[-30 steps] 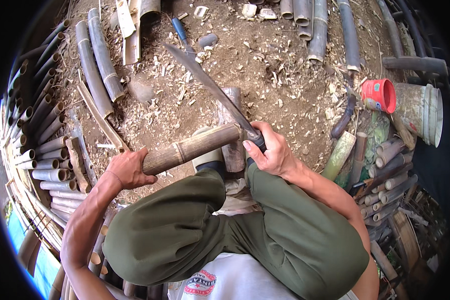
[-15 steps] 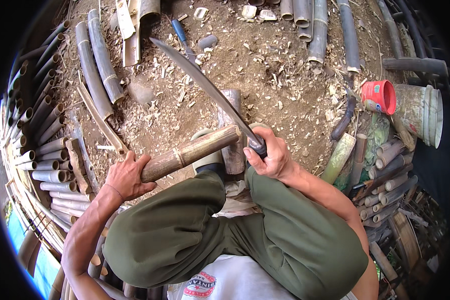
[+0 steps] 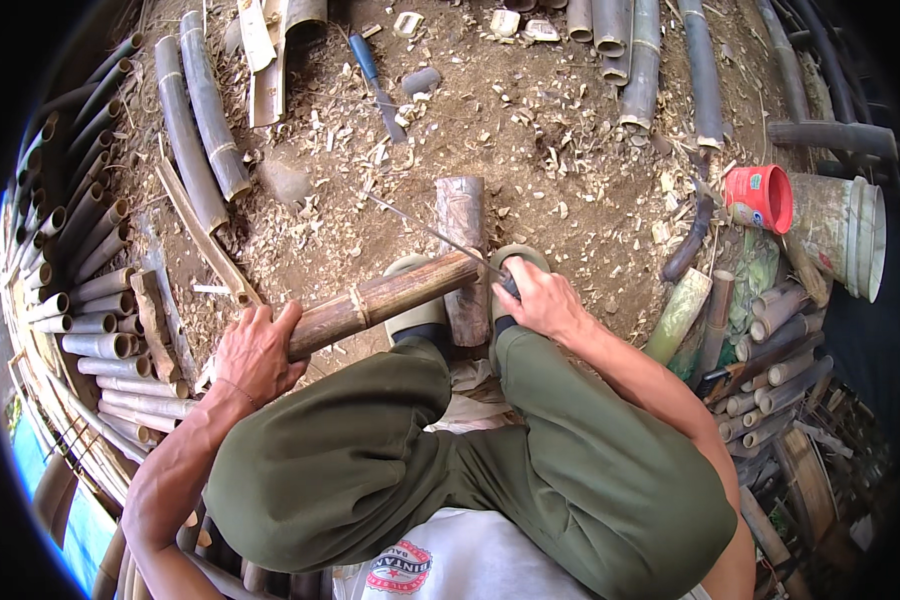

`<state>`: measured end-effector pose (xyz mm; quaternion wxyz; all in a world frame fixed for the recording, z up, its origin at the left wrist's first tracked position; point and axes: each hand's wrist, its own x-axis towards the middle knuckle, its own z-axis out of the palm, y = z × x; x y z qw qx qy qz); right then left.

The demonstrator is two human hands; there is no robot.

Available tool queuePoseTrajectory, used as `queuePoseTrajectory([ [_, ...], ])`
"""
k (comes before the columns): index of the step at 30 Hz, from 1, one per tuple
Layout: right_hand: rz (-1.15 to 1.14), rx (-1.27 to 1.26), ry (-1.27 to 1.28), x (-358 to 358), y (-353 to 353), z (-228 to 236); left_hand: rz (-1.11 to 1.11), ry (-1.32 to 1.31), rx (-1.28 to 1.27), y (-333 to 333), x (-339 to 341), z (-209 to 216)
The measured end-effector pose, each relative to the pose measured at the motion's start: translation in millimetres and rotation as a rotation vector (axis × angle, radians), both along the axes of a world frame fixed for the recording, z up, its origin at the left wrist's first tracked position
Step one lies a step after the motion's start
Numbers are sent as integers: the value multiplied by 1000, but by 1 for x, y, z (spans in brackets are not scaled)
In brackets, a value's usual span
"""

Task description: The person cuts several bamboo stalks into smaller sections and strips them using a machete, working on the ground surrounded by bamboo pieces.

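My left hand (image 3: 257,350) is closed round the near left end of a short brown bamboo piece (image 3: 400,294) with one node ring. That piece slants up to the right, its far end lying across a short log (image 3: 461,212) on the ground between my feet. In my right hand (image 3: 545,300) is the dark handle of a machete (image 3: 422,225). The long blade shows almost edge-on as a thin line, pointing up and left and crossing at the bamboo's far end. Whether the edge touches the bamboo, I cannot tell.
Wood chips litter the dirt ground. A blue-handled tool (image 3: 375,88) lies beyond, near bamboo poles (image 3: 215,110). Stacked bamboo (image 3: 105,347) lines the left. A red bucket (image 3: 758,198) and a dirty pale bucket (image 3: 838,235) stand right, above more cut bamboo (image 3: 770,400).
The machete has come down and turned, its broad blade side no longer facing up. My right hand has dropped and rolled over with it. The bamboo piece has hardly moved.
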<state>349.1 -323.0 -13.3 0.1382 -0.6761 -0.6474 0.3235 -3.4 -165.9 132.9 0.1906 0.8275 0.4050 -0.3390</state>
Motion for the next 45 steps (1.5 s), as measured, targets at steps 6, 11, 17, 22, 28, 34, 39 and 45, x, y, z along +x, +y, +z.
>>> queuePoseTrajectory([
  [6, -159, 53, 353, -10, 16, 44, -61, 16, 71, -10, -8, -4],
  [11, -34, 149, 68, -2, 7, 7, -114, -9, 202, -13, -3, -1],
  [17, -226, -4, 235, 6, 3, 9, -199, -108, 282, -8, -16, -13],
  [22, -414, 287, -141, 54, -20, -35, -306, -276, 252, 30, -6, -19],
  [28, -387, 300, 116, 51, -24, -11, -607, -440, 246, 74, 57, -20],
  [34, -117, -24, 321, 16, -11, 32, -842, -706, 396, 116, 156, -32],
  [39, -720, 124, 415, 73, 5, 17, -544, -641, 282, 83, 206, -61],
  [45, -904, 69, 174, 202, 133, 26, -970, -362, 106, 49, 176, -163],
])
